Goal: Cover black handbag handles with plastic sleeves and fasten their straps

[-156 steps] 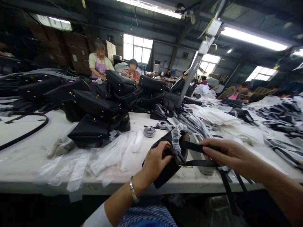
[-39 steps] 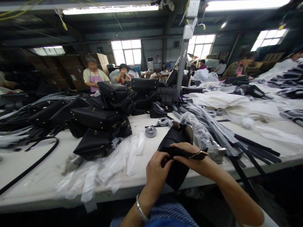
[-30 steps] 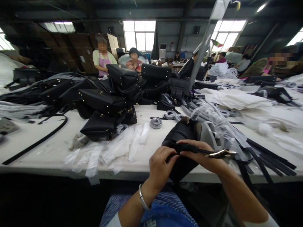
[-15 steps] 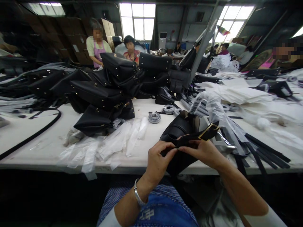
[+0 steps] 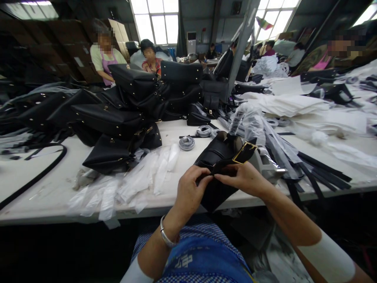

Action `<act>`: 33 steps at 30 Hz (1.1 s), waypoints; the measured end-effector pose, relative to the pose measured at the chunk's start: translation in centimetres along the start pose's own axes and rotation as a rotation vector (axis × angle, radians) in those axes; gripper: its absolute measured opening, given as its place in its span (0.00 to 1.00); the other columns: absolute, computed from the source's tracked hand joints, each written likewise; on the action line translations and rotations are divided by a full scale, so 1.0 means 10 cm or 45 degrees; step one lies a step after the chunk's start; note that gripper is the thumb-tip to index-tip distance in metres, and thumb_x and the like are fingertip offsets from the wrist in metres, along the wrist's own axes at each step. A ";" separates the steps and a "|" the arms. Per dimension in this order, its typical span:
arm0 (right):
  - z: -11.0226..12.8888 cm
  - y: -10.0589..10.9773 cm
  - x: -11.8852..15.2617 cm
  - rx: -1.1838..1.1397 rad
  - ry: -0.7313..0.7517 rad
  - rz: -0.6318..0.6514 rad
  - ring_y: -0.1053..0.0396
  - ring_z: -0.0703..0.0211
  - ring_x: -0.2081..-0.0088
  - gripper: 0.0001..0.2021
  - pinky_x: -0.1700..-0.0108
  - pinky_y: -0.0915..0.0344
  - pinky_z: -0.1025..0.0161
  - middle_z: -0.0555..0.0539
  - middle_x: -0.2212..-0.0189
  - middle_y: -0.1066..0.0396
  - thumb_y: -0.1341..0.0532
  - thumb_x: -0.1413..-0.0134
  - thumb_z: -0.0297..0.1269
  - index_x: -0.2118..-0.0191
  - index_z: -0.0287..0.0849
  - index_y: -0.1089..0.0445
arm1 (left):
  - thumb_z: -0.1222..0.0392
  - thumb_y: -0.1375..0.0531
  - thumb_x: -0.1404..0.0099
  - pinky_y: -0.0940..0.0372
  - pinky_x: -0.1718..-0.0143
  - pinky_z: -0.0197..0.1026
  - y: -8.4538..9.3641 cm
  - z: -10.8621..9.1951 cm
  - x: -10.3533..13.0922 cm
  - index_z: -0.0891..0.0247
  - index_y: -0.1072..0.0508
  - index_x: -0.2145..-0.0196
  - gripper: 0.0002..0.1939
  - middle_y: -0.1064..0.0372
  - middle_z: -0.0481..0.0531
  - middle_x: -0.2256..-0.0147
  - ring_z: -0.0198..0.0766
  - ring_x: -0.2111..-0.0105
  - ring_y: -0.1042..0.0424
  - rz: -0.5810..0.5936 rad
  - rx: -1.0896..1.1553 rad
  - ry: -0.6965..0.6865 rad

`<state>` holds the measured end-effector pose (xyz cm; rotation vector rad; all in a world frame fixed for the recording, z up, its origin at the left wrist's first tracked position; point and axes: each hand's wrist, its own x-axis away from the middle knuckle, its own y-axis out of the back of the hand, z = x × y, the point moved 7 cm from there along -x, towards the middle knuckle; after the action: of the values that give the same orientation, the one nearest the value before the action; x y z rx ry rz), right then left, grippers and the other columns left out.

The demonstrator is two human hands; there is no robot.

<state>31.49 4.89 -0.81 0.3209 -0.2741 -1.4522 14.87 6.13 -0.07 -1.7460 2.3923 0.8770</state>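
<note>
At the table's front edge I hold a black leather bag [image 5: 216, 194], tilted and partly hidden by my hands. My left hand [image 5: 190, 190] pinches its upper edge between thumb and fingers. Close beside it, my right hand [image 5: 240, 179] pinches the same edge, thumb toward the left thumb. A gold buckle [image 5: 245, 152] on a black strap stands up above my right fingers. What lies exactly between the fingertips is too small to make out. A grey dispenser-like device [image 5: 269, 165] with a shiny metal edge is just right of the bag.
A heap of black bags [image 5: 110, 118] covers the left and middle back. Clear plastic wrap [image 5: 141, 173] lies left of my hands, with coiled straps [image 5: 187, 143] beyond. Black strips [image 5: 321, 169] and white sheets [image 5: 297, 104] lie right. Co-workers [image 5: 107, 59] are across the table.
The view has shifted slightly, so the scene sits further left. The buckle strap has turned and shows its frame more squarely. Both hands keep their pinch on the bag.
</note>
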 end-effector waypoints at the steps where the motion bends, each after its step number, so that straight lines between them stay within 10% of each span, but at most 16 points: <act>1: -0.02 -0.01 -0.01 -0.010 0.009 -0.009 0.23 0.45 0.58 0.13 0.57 0.25 0.56 0.47 0.64 0.20 0.31 0.50 0.42 0.58 0.44 0.22 | 0.67 0.37 0.35 0.36 0.59 0.38 0.01 -0.01 0.00 0.62 0.23 0.62 0.04 0.27 0.50 0.63 0.38 0.62 0.28 0.024 -0.058 -0.024; 11: 0.08 -0.01 -0.03 0.241 0.001 -0.015 0.26 0.54 0.72 0.12 0.74 0.34 0.65 0.48 0.75 0.23 0.35 0.48 0.44 0.70 0.39 0.23 | 0.71 0.38 0.36 0.34 0.60 0.37 0.07 -0.08 -0.01 0.62 0.23 0.63 0.07 0.26 0.50 0.64 0.36 0.63 0.27 -0.062 -0.101 -0.127; 22: -0.12 -0.12 -0.03 -0.073 0.036 0.005 0.24 0.50 0.61 0.08 0.59 0.27 0.58 0.47 0.67 0.22 0.33 0.49 0.39 0.64 0.41 0.24 | 0.64 0.34 0.38 0.30 0.62 0.36 0.10 0.12 -0.02 0.61 0.21 0.62 0.05 0.21 0.50 0.64 0.37 0.65 0.23 0.030 0.101 0.067; 33: -0.10 0.05 -0.02 0.242 0.068 -0.126 0.24 0.49 0.65 0.10 0.61 0.27 0.56 0.47 0.68 0.21 0.32 0.49 0.42 0.64 0.42 0.22 | 0.65 0.35 0.40 0.28 0.61 0.38 -0.06 0.26 -0.05 0.62 0.23 0.61 0.07 0.22 0.51 0.65 0.38 0.64 0.22 0.127 0.287 0.179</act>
<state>32.36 5.15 -1.58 0.5330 -0.3580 -1.5152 14.84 7.66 -2.28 -1.6666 2.5677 0.4827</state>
